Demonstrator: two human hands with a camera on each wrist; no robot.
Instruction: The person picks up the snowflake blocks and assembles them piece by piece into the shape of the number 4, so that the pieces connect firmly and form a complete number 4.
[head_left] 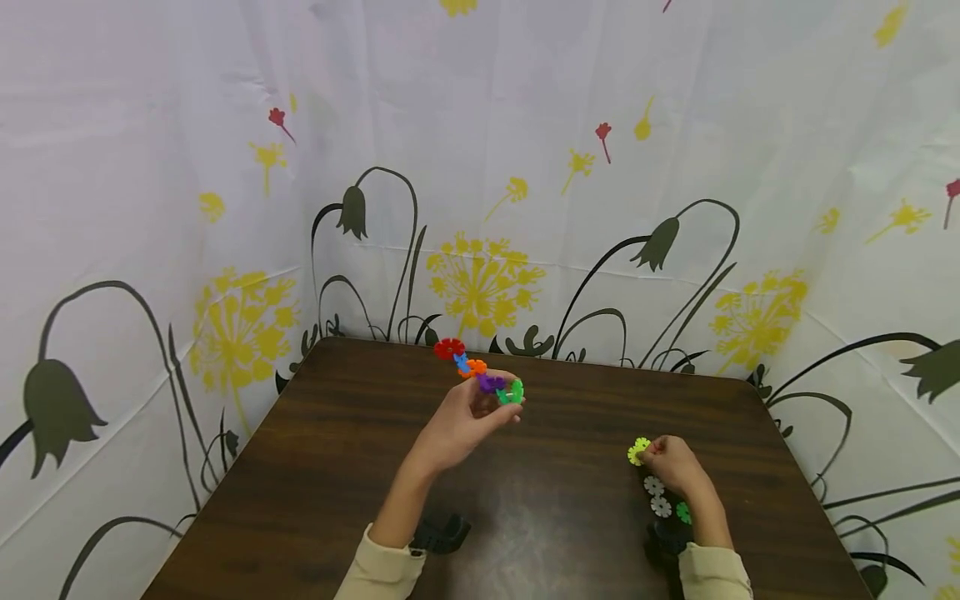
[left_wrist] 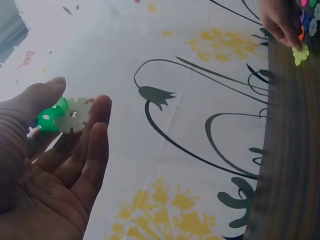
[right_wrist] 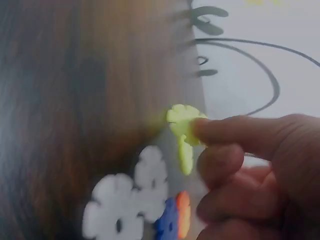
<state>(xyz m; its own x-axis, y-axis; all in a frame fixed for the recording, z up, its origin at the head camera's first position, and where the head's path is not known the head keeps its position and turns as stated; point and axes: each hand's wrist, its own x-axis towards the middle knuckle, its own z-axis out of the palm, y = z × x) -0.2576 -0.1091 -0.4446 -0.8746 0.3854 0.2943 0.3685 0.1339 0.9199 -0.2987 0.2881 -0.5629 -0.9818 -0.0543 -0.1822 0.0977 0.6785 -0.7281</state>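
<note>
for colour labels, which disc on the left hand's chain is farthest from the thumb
The red disc, at the outer end; blue, orange, purple and green discs sit nearer the thumb.

The surface (head_left: 570, 408) is dark brown with a streaked wood grain, its far corners rounded, and a pale sheen spreads over its near middle. Toward its right side lie two grey discs (head_left: 661, 507) with notched rims, one nearer, one farther. A green disc (head_left: 683, 512) lies just right of the nearer one. The right wrist view also shows a blue disc (right_wrist: 168, 222) and an orange disc (right_wrist: 184, 212) beside the grey pair.
</note>
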